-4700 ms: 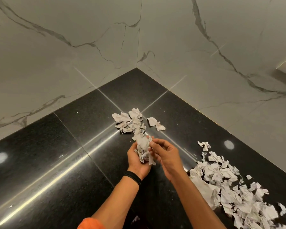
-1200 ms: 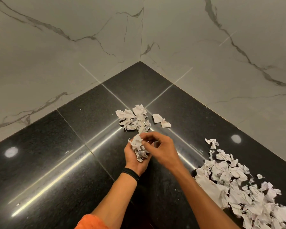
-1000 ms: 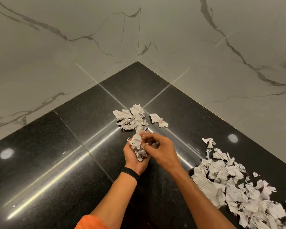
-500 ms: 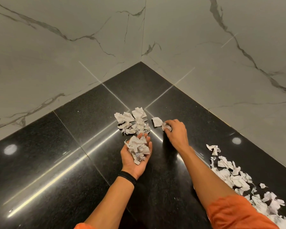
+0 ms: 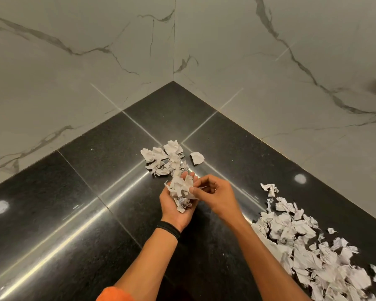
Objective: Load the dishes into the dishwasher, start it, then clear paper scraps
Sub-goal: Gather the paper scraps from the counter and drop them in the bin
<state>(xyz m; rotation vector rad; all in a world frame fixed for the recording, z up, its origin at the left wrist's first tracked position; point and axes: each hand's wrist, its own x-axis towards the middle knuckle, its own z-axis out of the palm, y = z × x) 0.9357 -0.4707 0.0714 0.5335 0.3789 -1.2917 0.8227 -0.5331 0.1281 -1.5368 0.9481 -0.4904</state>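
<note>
You are in the last step of the task, clearing the paper scraps; no dishwasher or dishes are in view. Your left hand (image 5: pixel 175 205) is palm up and cupped over the black bench (image 5: pixel 78 192), and it holds a wad of scraps (image 5: pixel 181 190). Your right hand (image 5: pixel 213 195) is just beside the wad, and its fingers (image 5: pixel 196 187) are closed narrow on one scrap, touching the wad, so I judge that you are putting this scrap into the cupped hand.

Beyond the left hand, toward the corner of the walls (image 5: pixel 174 61), a small pile (image 5: pixel 165 158) lies on the bench, and one single scrap (image 5: pixel 197 157) lies just beside this pile on its right. A much bigger pile (image 5: pixel 308 246) lies well apart from the left hand, on its right side, near the wall.

For the next move, I think you should release the scrap into the palm, then reach past the left hand for the single scrap. Keep the palm level and curled, because the wad looks loose and light pieces could fall.
</note>
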